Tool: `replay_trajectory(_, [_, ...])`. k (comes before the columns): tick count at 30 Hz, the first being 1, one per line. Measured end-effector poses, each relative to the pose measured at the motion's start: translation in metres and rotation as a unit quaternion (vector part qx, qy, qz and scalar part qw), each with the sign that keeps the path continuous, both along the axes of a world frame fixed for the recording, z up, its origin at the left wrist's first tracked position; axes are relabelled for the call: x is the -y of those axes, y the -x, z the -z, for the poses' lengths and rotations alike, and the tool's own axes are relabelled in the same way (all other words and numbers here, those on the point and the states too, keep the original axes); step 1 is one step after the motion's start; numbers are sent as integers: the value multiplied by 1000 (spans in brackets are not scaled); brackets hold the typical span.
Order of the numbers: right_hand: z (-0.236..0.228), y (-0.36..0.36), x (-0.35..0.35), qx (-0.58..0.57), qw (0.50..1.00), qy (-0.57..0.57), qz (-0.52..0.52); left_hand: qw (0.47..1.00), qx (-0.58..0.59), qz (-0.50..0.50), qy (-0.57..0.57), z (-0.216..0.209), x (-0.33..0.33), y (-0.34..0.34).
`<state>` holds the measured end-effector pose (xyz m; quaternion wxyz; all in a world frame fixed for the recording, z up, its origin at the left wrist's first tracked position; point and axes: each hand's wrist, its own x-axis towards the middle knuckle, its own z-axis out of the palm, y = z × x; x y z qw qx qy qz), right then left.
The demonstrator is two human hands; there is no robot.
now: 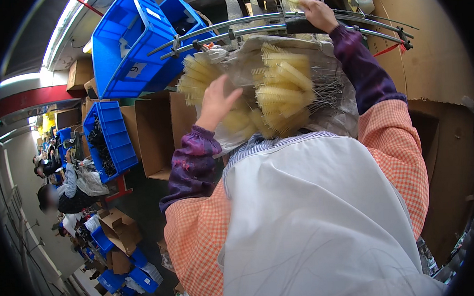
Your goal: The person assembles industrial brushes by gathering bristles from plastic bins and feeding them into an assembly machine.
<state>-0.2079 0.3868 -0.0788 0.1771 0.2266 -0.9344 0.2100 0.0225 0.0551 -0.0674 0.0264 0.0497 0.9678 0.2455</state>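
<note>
A heap of pale yellow bristle brushes point(282, 90) with thin twisted-wire stems point(327, 88) lies on a whitish plastic sheet point(238, 55) in front of me. More yellow brushes point(196, 75) are bunched at the left of the sheet. My left hand point(219, 102) is over the gap between the two bunches, fingers spread, with nothing seen in it. At the far side, my right hand point(318, 15) reaches past the metal rails point(258, 23), its fingers closed on a blurred yellow-bristled brush point(292, 2).
Blue plastic crates point(132, 52) stand at the far left, and another blue crate point(109, 140) holds dark parts. An open cardboard box point(157, 135) is left of my arm. Large cardboard sheets point(428, 39) rise at the right. Other people point(64, 192) sit farther off to the left.
</note>
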Motion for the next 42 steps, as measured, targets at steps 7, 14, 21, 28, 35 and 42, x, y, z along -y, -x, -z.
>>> replay_trajectory(7, [31,51,5,68,993,-68,70,989,134,-10,65,51,21,-55])
replay_trajectory(14, [48,68,-2,106,993,-53,11,989,135,-34,48,51,24,-51])
replay_trajectory(21, [30,59,1,52,996,-76,11,979,185,-53,67,60,25,-61])
replay_trajectory(28, [50,77,-34,-86,978,125,-145,983,177,13,36,75,27,-53])
replay_trajectory(35, [52,49,-59,-87,947,-195,238,986,159,-56,-11,77,42,-55])
replay_trajectory(42, [25,24,-15,-59,955,-147,251,982,138,-91,-90,52,34,-39])
